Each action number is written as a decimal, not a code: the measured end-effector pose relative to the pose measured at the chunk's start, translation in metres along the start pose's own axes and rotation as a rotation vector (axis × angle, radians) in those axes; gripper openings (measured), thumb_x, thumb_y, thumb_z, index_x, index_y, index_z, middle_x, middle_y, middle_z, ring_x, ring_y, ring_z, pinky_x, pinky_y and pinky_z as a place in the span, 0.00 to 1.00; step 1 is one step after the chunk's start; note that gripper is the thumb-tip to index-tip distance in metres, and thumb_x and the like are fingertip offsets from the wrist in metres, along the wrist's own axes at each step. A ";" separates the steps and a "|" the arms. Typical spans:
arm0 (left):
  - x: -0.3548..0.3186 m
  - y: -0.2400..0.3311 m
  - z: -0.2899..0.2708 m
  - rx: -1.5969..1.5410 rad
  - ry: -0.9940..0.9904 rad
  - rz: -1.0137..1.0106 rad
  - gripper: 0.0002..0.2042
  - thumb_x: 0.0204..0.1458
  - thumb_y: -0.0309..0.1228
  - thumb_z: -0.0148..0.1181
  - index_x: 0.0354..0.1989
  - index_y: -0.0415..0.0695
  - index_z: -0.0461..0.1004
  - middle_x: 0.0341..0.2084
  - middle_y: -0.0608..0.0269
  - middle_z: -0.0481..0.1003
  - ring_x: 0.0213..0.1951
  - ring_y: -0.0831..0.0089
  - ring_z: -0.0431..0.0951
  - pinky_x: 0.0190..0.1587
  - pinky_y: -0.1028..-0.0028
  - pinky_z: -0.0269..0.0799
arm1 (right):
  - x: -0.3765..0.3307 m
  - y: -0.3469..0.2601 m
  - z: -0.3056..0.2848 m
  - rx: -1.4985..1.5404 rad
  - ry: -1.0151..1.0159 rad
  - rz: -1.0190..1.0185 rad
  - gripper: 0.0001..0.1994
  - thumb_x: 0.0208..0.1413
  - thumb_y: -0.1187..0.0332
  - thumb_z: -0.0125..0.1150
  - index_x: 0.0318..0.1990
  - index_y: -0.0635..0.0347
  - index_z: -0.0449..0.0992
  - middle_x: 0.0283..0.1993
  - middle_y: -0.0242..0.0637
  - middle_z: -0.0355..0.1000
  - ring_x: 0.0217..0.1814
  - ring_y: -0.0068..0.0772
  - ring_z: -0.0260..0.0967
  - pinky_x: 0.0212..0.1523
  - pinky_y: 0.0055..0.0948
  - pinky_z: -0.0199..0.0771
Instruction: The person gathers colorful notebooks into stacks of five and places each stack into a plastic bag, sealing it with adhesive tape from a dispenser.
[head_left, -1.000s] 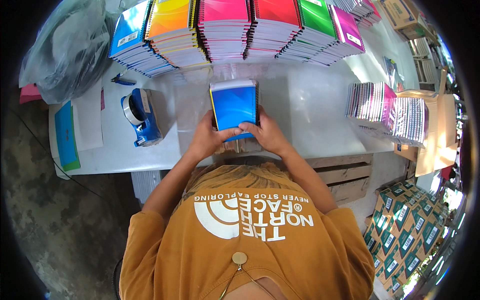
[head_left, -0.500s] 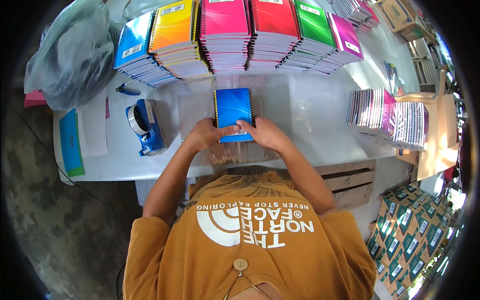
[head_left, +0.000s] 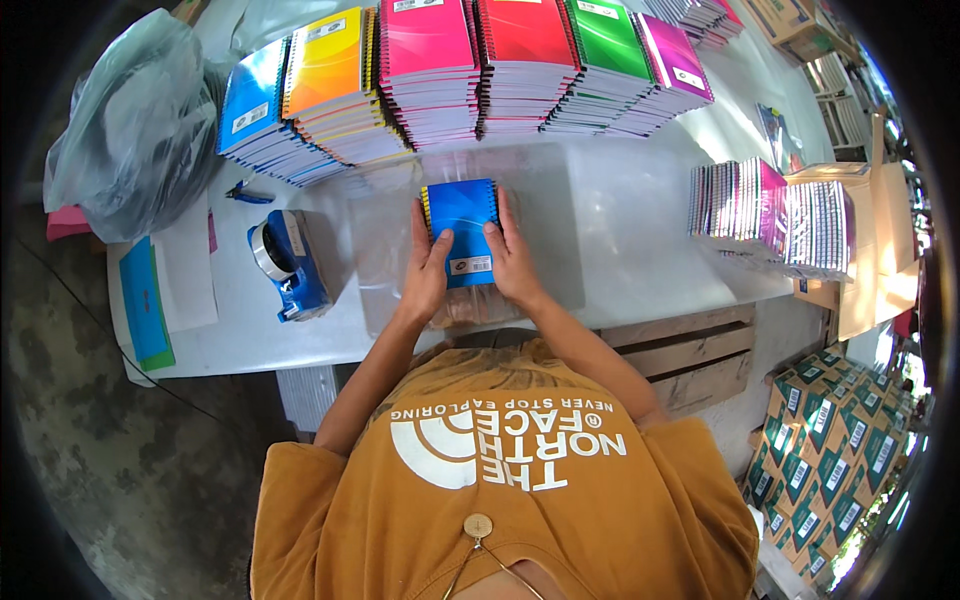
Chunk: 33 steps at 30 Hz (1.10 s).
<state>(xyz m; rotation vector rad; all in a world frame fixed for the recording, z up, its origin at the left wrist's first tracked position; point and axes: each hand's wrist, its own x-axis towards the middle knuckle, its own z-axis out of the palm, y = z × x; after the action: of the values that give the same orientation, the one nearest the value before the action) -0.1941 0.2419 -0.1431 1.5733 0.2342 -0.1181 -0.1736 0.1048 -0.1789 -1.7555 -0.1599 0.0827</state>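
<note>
Both hands, the left hand and the right hand, clasp the sides of a blue spiral notebook stack lying on clear plastic wrap on the white tabletop. A blue tape dispenser sits to the left; coloured notebook stacks line the far edge.

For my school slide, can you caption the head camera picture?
Left hand and right hand grip a small blue spiral notebook stack on a white table.
</note>
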 end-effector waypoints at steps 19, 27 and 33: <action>-0.008 -0.052 -0.044 1.127 0.554 -0.020 0.31 0.59 0.44 0.41 0.64 0.33 0.49 0.66 0.38 0.41 0.67 0.43 0.38 0.65 0.49 0.33 | -0.017 0.030 -0.048 -1.053 0.352 0.037 0.24 0.60 0.63 0.47 0.61 0.65 0.60 0.68 0.55 0.47 0.71 0.59 0.38 0.68 0.52 0.34; -0.011 -0.065 -0.032 1.212 0.668 0.006 0.28 0.58 0.44 0.44 0.63 0.39 0.55 0.65 0.39 0.44 0.67 0.43 0.39 0.64 0.46 0.35 | -0.021 0.041 -0.051 -0.858 0.357 -0.146 0.16 0.57 0.69 0.50 0.53 0.56 0.69 0.64 0.41 0.59 0.70 0.50 0.44 0.68 0.48 0.36; -0.013 -0.059 -0.032 1.170 0.622 -0.031 0.29 0.57 0.45 0.45 0.63 0.41 0.56 0.66 0.44 0.45 0.68 0.45 0.37 0.64 0.46 0.34 | -0.020 0.038 -0.052 -0.639 0.342 -0.148 0.15 0.53 0.74 0.54 0.50 0.59 0.69 0.48 0.40 0.70 0.50 0.45 0.65 0.55 0.44 0.59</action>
<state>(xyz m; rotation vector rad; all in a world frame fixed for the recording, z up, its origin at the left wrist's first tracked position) -0.2225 0.2728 -0.1967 2.7495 0.7699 0.2745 -0.1838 0.0437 -0.2073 -2.3533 -0.0665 -0.4172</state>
